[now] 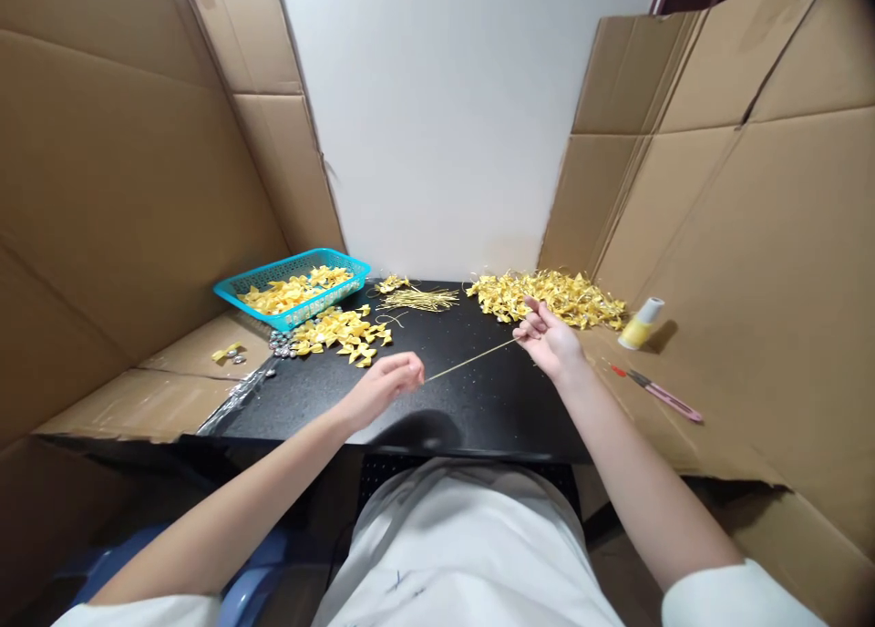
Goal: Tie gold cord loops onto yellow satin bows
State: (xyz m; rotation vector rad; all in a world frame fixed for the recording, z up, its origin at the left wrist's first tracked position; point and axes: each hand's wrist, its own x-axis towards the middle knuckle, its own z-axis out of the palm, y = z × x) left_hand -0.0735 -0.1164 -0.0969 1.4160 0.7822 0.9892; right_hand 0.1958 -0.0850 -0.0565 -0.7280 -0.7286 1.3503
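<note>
A thin gold cord (471,361) runs taut between my two hands, above the black table (301,408). My left hand (391,385) is closed on its lower left end. At the upper right end, my right hand (547,335) pinches the cord, with its palm partly turned up. Past the hands lies a bundle of cut gold cords (424,299). Small yellow ribbon bows (342,333) lie loose to the left of it. A large heap of yellow bows with cord ends (553,297) sits behind my right hand.
A teal basket (293,320) holding yellow bows stands at the back left, with silvery beads (282,344) beside it. On the right are a white-and-yellow bottle (641,323) and a pink-handled cutting tool (664,396). Cardboard walls (766,244) rise on both sides.
</note>
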